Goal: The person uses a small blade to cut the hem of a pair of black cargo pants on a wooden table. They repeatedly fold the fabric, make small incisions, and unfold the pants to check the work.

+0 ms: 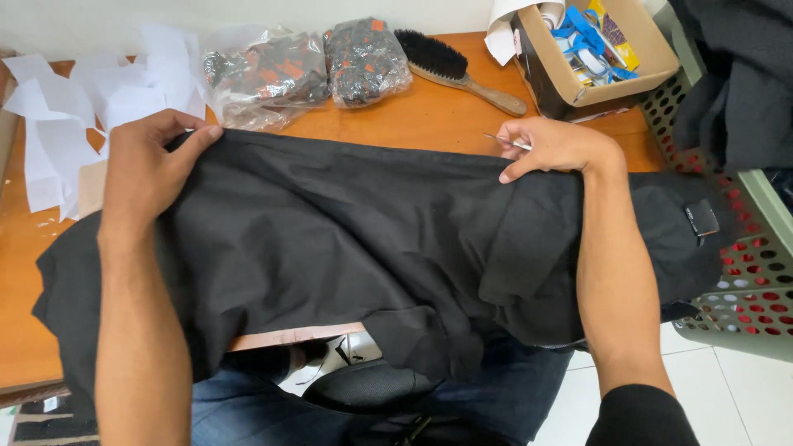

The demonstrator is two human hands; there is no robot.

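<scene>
Both hands pinch the far edge of the black garment (347,231), left hand (153,161) and right hand (549,149) well apart, its long axis running left-right across the bench (429,124), the right also holding a thin metal tool (505,141).

Garment workshop; black garment (355,239) on worktable (429,116); clothes brush (458,70); bagged stock (363,59)

Bright, even indoor light from above, no harsh shadows. Soft shadow under the black garment (363,239) at the worktop (429,116) edge. Garment underexposed, folds barely readable. Glare on the foil-like plastic bags (310,66) and white paper pieces (91,91), nearly blown out. Focus sharp centrally; mild wide-angle stretch at the edges.
</scene>
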